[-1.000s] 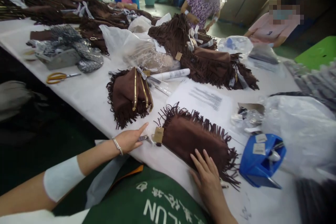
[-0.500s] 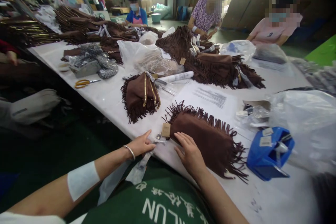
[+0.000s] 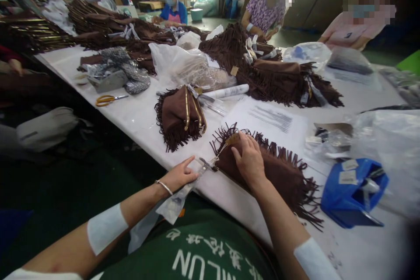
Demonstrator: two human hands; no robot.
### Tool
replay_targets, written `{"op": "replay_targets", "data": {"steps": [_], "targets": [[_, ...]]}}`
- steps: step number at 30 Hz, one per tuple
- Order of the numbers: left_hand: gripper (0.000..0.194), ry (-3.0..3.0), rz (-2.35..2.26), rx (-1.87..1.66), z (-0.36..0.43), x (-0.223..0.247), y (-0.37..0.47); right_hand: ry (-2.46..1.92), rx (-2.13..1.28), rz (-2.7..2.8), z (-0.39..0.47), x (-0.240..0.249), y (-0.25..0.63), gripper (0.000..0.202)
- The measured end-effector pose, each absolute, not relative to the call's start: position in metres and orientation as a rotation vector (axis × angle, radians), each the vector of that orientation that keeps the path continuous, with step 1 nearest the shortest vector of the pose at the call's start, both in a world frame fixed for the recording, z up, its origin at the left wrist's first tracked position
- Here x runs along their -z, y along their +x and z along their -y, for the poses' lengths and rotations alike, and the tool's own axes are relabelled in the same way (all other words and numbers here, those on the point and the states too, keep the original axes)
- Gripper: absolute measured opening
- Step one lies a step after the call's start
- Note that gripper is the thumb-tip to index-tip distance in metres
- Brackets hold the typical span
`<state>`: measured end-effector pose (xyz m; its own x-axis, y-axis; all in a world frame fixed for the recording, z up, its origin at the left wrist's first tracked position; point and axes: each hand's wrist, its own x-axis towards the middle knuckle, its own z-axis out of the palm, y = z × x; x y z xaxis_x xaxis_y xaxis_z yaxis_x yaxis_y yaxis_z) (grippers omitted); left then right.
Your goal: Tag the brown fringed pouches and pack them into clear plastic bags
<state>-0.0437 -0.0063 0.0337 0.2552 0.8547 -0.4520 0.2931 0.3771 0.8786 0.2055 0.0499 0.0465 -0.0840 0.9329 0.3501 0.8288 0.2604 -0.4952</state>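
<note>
My left grip (image 3: 193, 168) is at a plastic-wrapped clasp (image 3: 206, 164), pinching or not I cannot tell; my right grip (image 3: 251, 157) holds a tag (image 3: 232, 140).
Under my right grip lies a fringed brown bag (image 3: 276, 169); beyond my left grip sits a gold-edged bag (image 3: 174, 109).

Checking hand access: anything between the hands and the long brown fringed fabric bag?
Right hand: nothing visible; it lies over the bag, fingers at the tan card tag. Left hand: a small metal clasp and clear plastic wrapping lie between it and the bag's left end.
</note>
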Motion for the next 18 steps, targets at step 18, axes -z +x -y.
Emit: {"op": "replay_targets", "data": {"steps": [18], "targets": [[0.067, 1.528, -1.336, -0.294, 0.014, -0.046, -0.038, -1.002, -0.912, 2.053, 0.016, -0.011, 0.222, 0.034]]}}
